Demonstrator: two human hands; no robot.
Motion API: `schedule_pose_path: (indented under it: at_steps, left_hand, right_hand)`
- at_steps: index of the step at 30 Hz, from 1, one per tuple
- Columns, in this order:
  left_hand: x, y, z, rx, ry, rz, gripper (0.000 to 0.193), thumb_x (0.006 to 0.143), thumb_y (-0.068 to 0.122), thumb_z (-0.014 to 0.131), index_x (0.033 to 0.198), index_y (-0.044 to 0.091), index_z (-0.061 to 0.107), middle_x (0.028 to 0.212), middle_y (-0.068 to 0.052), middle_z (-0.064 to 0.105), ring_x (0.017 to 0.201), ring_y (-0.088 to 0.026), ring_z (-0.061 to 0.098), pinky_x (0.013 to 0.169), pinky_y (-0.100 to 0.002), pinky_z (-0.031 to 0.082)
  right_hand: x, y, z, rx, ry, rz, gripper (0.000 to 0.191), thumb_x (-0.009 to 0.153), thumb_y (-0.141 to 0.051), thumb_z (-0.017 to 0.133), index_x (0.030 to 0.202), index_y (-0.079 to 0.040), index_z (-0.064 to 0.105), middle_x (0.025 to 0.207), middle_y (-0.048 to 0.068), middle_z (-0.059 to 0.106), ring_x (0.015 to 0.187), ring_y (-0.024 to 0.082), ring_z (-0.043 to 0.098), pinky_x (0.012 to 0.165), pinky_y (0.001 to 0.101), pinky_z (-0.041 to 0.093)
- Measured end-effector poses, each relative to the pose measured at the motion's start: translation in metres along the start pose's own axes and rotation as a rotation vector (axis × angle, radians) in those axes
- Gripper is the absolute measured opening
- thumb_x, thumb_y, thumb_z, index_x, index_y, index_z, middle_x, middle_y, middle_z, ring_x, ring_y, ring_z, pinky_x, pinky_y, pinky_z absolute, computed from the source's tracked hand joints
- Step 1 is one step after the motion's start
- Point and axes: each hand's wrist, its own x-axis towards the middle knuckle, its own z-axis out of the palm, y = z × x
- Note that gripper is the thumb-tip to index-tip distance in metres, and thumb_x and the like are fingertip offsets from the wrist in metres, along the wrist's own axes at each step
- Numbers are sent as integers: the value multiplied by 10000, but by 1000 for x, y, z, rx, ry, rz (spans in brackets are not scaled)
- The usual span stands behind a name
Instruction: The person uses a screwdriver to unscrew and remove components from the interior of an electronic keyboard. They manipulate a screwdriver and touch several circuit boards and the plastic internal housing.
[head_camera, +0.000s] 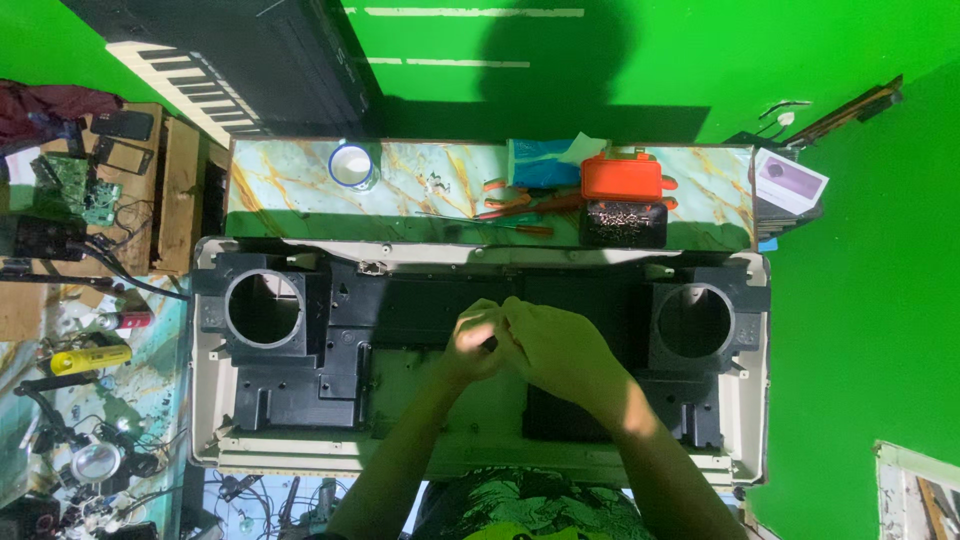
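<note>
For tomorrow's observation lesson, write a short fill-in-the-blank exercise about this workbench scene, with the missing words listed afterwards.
1. The two hands, left hand and right hand, meet over the middle of an opened ____ shell.
2. The shell has ____ round speaker holes, one at each end.
3. On the marble-patterned board behind it lies a small ____ case.
4. A roll of tape lies to the ____ of that case.

Missing words: keyboard; two; orange; left

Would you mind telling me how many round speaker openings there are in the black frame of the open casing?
2: the left opening at the frame's left end, and the right opening at its right end. The hands cover part of the middle, so more may be hidden.
</note>
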Motion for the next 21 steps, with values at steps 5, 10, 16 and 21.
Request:
schedule_pose_path:
  at_steps: [5, 10, 16, 21]
  left_hand:
    - [-4, -6, 5, 57, 43, 51, 113, 850, 97, 740, 932, 53, 675, 946, -94, 718, 843, -233, 699, 813, -402, 540]
    - [-14, -7, 8, 121, 22, -4, 106, 875, 41, 756, 864, 92, 663, 871, -34, 718, 775, -172, 696, 775, -366, 540]
    - [-18, -16, 10, 30, 14, -11, 212, 813, 73, 795, 978, 23, 672, 989, -115, 712, 869, -232, 710, 771, -364, 580]
    - [-16, -9, 4, 75, 46, 31, 320, 765, 83, 807, 1043, -13, 681, 1046, -140, 718, 899, -257, 706, 800, -401, 553]
  right_hand:
    - [-1, -7, -5, -22, -75, 145, 222, 927, -312, 643, 922, -91, 623, 747, 104, 674, 652, 333, 668, 555, 451, 505]
    - [-1, -12, -4, -81, -72, 178, 224, 958, -315, 602, 933, -93, 619, 725, 111, 677, 635, 334, 674, 544, 463, 501]
    - [-2, -6, 0, -8, -48, 115, 191, 1008, -267, 550, 970, -87, 602, 656, 112, 647, 564, 311, 661, 490, 423, 493]
    - [-2, -2, 6, -109, 8, -16, 168, 1013, -230, 576, 958, -73, 553, 690, 124, 618, 603, 299, 656, 511, 417, 503]
